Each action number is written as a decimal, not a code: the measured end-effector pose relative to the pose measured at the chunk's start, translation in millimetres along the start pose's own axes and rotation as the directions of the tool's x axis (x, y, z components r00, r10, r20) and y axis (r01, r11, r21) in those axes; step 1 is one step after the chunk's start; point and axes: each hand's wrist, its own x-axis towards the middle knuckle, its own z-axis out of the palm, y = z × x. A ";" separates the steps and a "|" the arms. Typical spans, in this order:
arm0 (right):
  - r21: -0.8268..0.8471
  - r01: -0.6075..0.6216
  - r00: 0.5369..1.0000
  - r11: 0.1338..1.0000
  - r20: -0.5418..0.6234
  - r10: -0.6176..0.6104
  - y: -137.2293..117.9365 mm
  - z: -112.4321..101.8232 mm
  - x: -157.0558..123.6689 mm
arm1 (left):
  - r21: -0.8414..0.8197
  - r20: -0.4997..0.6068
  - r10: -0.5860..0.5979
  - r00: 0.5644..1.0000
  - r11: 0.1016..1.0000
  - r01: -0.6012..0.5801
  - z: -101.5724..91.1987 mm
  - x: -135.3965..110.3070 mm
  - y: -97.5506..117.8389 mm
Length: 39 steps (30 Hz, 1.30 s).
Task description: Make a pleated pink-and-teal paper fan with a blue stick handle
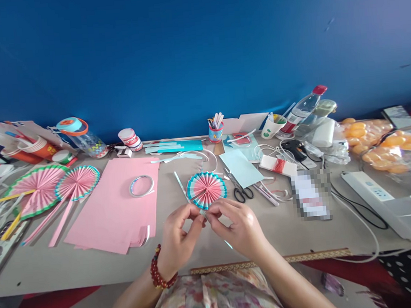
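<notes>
A round pleated paper fan (207,190), pink in the middle with a white and teal edge, faces me at the table's centre. Just below its lower rim, my left hand (184,238) and my right hand (237,225) meet with their fingertips pinched together. Between them is a thin pale strip (228,244), whose loose end shows under my right hand. My fingers hide how the strip meets the fan. A narrow pale strip (180,184) lies at the fan's left side. Black-handled scissors (243,193) rest to the right, partly under light blue paper (241,168).
On the left are pink paper sheets (114,213), a tape roll (141,186) and finished-looking fans (77,182). To the right lie red thread (283,166), a black glue gun (295,150), a power strip (368,186) and cables. A bottle (303,110) leans near the blue wall.
</notes>
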 end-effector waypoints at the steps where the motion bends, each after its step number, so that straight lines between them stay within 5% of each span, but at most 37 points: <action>1: 0.003 -0.011 1.000 1.000 -0.014 0.011 -0.3 0.5 0.1 | -0.015 0.000 -0.003 1.000 1.000 0.003 -0.1 -0.3 -0.5; 14: 0.163 -0.114 0.986 0.980 -0.104 0.132 0.3 -3.6 -2.3 | -0.245 -0.129 -0.067 0.989 0.969 0.034 -2.4 0.7 -8.8; 27: 0.417 -0.317 0.942 0.852 0.034 0.334 6.5 5.4 -16.4 | -0.473 -0.277 -0.169 0.946 0.881 0.019 -0.9 3.0 -20.4; 32: 0.340 -0.223 0.964 0.914 -0.064 0.259 5.2 5.6 -13.5 | -0.573 -0.229 -0.167 0.959 0.820 0.006 8.4 -1.6 -23.2; 39: 0.225 -0.127 0.976 0.966 -0.143 0.162 4.3 11.8 -12.7 | -0.323 -0.080 -0.069 0.994 0.945 0.039 28.3 -9.1 -23.9</action>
